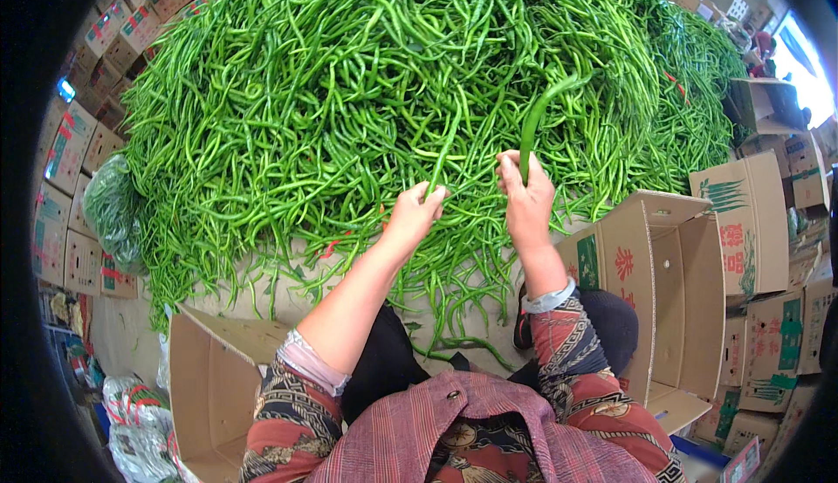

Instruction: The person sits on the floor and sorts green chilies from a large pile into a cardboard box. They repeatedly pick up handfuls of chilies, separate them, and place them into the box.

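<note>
A very large heap of long green chili peppers lies on the floor before me. My left hand is closed on the lower end of one slender green pepper, which points up and away over the heap. My right hand grips a thicker, curved green pepper by its lower end, its tip bending to the right. The two hands are apart, above the heap's near edge. A few red peppers lie among the green ones near my left forearm.
An open cardboard box stands at my lower left, another at my right. Printed cartons are stacked on the right, more on the left. A plastic bag of green peppers leans at the heap's left edge.
</note>
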Tool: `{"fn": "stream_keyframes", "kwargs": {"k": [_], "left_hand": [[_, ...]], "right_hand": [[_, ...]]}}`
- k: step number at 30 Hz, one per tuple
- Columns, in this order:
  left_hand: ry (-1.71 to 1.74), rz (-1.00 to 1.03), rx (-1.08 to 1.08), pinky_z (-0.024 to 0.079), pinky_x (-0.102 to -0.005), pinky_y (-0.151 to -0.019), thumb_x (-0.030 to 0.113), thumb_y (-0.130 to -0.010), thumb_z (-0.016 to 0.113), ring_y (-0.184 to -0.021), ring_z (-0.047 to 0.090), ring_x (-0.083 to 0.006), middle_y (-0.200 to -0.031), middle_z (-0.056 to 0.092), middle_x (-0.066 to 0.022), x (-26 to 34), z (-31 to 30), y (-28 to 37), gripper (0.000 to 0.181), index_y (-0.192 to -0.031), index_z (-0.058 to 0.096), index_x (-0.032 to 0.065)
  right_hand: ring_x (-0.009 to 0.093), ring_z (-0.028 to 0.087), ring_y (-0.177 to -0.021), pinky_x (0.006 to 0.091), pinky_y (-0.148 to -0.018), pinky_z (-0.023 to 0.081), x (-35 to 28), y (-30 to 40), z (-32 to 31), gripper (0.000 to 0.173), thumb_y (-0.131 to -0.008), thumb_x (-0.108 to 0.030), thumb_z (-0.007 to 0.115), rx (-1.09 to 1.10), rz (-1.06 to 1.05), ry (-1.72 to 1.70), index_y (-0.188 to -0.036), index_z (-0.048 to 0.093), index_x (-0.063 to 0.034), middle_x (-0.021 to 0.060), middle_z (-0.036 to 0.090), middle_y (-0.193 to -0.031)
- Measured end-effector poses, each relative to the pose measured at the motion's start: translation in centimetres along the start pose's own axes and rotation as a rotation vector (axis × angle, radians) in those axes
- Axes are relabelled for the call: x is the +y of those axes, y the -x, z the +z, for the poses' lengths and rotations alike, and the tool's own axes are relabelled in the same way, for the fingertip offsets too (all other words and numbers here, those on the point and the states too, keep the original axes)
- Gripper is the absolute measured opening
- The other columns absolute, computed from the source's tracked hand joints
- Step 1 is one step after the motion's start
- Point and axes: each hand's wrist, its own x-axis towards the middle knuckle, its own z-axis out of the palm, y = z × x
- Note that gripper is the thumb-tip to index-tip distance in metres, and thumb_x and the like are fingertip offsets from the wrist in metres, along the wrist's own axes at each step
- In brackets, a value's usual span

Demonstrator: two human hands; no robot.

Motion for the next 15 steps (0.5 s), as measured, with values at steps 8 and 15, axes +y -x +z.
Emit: {"fn": "stream_keyframes", "kwargs": {"k": [8,15], "left_hand": [[-0.104,0.491,-0.039,0.042,-0.0384,-0.098,0.011,-0.092,0.048,-0.116,0.053,-0.0263,-0.124,0.056,-0.0200,-3.4,6.8,2.4,0.034,-0.124,0.050,-0.0008],[-0.725,0.436,-0.260,0.050,-0.0405,-0.080,0.027,-0.089,0.058,-0.089,0.062,-0.0320,-0.098,0.063,-0.0157,-3.6,3.7,2.9,0.027,-0.100,0.063,0.0026]], "right_hand": [[0.019,0.058,-0.082,0.0322,-0.076,0.046,3.1,4.5,2.1,0.028,-0.091,-0.027,0.060,-0.251,0.323,0.131,-0.105,0.065,-0.0030,0.0080,0.065,-0.091],[0.010,0.052,-0.075,0.0249,-0.066,0.045,-10.1,2.9,-14.4,0.020,-0.095,-0.016,0.057,-0.026,-0.035,0.534,-0.109,0.062,-0.0027,0.0013,0.060,-0.085]]}}
